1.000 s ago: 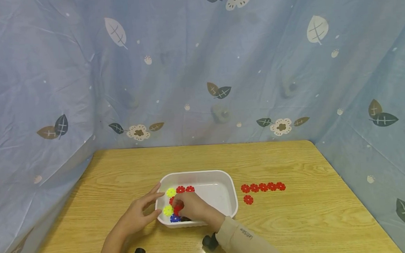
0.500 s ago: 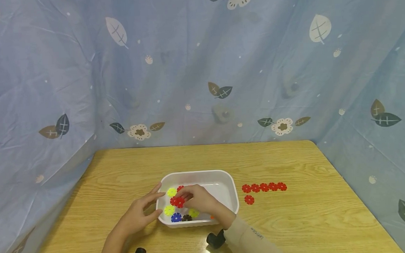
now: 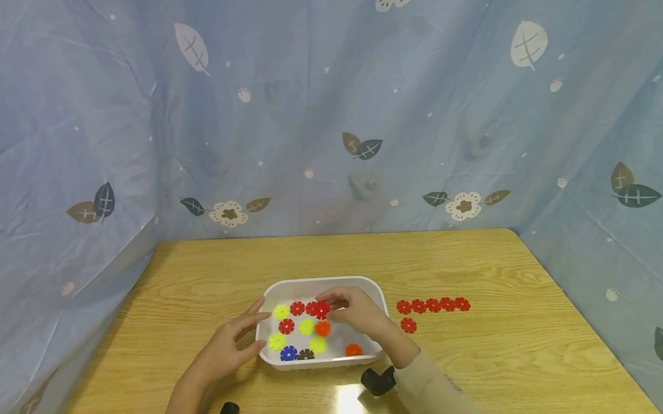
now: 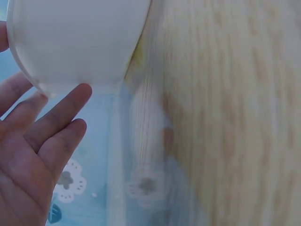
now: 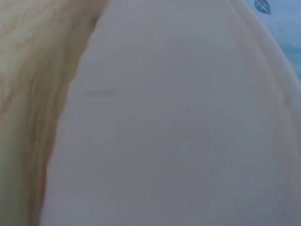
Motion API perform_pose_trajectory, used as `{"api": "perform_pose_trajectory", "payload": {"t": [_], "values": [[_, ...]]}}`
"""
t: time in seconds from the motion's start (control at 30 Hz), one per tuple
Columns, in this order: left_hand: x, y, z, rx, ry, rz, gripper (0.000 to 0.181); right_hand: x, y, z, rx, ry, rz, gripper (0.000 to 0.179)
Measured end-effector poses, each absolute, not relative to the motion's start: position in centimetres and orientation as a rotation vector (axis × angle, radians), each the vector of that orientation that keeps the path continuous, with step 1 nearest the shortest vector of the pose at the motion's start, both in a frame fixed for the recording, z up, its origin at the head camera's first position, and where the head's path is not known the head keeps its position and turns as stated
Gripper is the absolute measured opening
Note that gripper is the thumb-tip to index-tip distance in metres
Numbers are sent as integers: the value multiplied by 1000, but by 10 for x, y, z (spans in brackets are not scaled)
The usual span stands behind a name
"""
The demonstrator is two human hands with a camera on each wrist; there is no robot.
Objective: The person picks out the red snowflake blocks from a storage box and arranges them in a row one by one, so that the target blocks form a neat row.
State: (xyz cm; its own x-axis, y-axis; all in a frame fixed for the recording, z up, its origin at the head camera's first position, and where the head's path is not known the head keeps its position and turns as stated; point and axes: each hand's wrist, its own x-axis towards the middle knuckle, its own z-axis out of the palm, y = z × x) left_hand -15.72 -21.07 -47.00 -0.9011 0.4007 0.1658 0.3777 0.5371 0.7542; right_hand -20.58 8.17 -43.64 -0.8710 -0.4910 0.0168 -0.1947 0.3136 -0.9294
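Note:
A white plastic tray holds several notched snowflake discs in red, yellow, orange, blue and dark brown. My right hand is over the tray's right half, its fingertips pinching a red snowflake disc that overlaps another red disc in the head view. At the tray's left end, my left hand touches the rim with spread, fairly straight fingers. The left wrist view shows these fingers against the tray's outer wall. Only the tray wall fills the right wrist view; the right hand is out of it.
On the wooden table, right of the tray, lies a row of several red discs placed side by side. One more red disc lies below the row's left end. A patterned blue cloth hangs behind and beside the table.
My right hand has moved right across the tray from its left part, carrying a red disc and uncovering yellow and orange discs beneath. The left hand has stayed at the rim.

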Motion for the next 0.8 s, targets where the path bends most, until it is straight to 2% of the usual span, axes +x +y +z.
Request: {"api": "perform_pose_trajectory", "payload": {"t": [0.8], "values": [[-158, -212, -469, 719, 2707, 1353, 46, -185, 181, -433, -116, 2349, -1896, 41]]}}
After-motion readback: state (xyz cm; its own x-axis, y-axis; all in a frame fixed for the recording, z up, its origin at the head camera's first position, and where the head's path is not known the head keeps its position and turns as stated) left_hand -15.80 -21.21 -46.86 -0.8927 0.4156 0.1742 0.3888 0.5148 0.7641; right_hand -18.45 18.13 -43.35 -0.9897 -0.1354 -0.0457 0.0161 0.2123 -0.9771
